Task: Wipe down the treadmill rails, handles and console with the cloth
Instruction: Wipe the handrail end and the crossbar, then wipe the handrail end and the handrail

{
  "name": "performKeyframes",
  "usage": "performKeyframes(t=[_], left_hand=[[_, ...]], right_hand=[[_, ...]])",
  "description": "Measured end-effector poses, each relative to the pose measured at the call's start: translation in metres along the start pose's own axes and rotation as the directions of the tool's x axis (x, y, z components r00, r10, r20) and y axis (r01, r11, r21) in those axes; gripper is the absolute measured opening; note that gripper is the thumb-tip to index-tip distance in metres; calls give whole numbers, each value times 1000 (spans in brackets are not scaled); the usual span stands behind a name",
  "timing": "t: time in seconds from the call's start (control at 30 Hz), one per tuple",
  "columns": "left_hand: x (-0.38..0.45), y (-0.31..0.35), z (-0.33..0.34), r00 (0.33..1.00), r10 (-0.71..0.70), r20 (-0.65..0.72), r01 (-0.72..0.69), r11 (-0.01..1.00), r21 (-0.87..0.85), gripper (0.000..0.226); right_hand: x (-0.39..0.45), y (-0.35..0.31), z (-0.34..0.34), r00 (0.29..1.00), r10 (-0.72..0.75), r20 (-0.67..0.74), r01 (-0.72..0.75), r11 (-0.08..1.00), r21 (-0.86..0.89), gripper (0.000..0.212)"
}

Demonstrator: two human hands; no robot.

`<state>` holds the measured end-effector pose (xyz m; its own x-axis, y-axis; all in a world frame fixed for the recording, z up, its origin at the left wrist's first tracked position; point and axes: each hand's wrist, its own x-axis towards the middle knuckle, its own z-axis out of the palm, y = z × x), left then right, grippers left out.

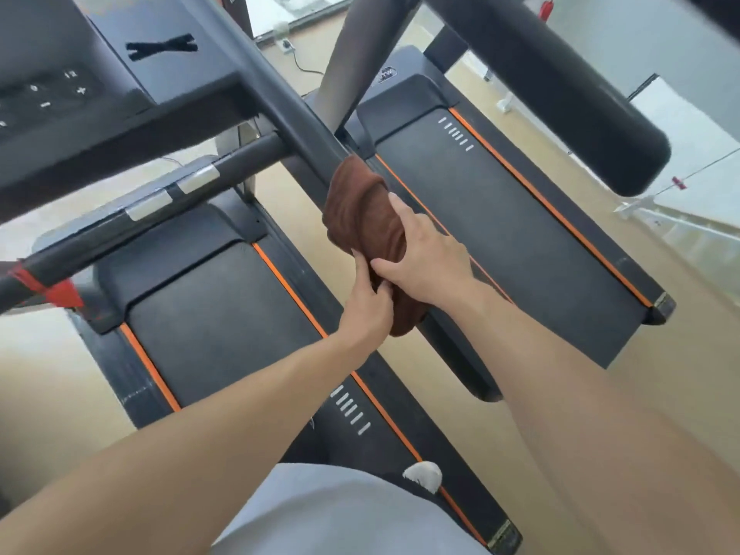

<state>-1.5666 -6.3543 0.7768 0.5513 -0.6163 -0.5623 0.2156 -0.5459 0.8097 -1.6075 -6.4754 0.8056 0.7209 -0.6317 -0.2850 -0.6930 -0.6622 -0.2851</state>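
Note:
A brown cloth [366,210] is wrapped around the black right handrail [280,102] of the treadmill, near the middle of the view. My right hand [426,258] grips the cloth and rail from the right side. My left hand [366,302] pinches the cloth's lower part from the left, just below the right hand. The rail's padded end [464,366] sticks out below the cloth. The dark console [52,98] with white button marks is at the upper left. A crossbar handle [160,202] with silver sensor plates runs left from the rail.
The treadmill belt [224,314] with orange edge stripes lies below me. A second treadmill [512,218] stands to the right, its thick padded handle [568,98] overhead at upper right. Red tape [44,288] wraps the crossbar's left end. Tan floor surrounds both machines.

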Motion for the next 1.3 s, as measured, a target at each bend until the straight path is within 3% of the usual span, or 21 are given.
performKeyframes(t=[0.2, 0.33, 0.43, 0.53, 0.67, 0.73, 0.9, 0.97, 1.1, 1.3], left_hand=[[-67, -34, 87, 997, -33, -75, 29, 999, -44, 64], [-107, -49, 142, 977, -47, -210, 35, 997, -63, 58], [-131, -57, 176, 955, -126, -270, 106, 990, -90, 46], [-143, -63, 208, 934, -299, -196, 256, 942, -217, 51], [-142, -48, 242, 899, -433, -60, 399, 868, -295, 33], [-136, -36, 260, 927, -374, -27, 352, 893, -282, 20], [-111, 11, 305, 985, -169, -22, 155, 943, -293, 19], [-91, 33, 319, 989, -145, -42, 124, 936, -331, 13], [-48, 87, 331, 995, -71, -74, 37, 922, -384, 19], [10, 165, 337, 976, 192, -104, -216, 919, -328, 10]], right_hand=[[-93, 69, 18, 993, -32, -116, 30, 999, -19, 94], [-152, 114, 31, 984, -17, -177, 21, 1000, 21, 88], [-189, 151, 44, 985, 36, -168, 2, 974, 225, 80], [-208, 192, 53, 981, 131, -142, -23, 807, 590, 52], [-221, 237, 54, 980, 174, -96, -46, 671, 740, 32], [-220, 252, 44, 968, 227, -111, -57, 625, 779, 29], [-204, 292, 2, 915, 396, -80, -108, 430, 896, 13], [-191, 307, -14, 886, 453, -96, -99, 389, 916, 19], [-153, 333, -43, 782, 560, -275, -71, 517, 853, 21], [-100, 350, -107, 632, 601, -489, -31, 650, 759, 31]])
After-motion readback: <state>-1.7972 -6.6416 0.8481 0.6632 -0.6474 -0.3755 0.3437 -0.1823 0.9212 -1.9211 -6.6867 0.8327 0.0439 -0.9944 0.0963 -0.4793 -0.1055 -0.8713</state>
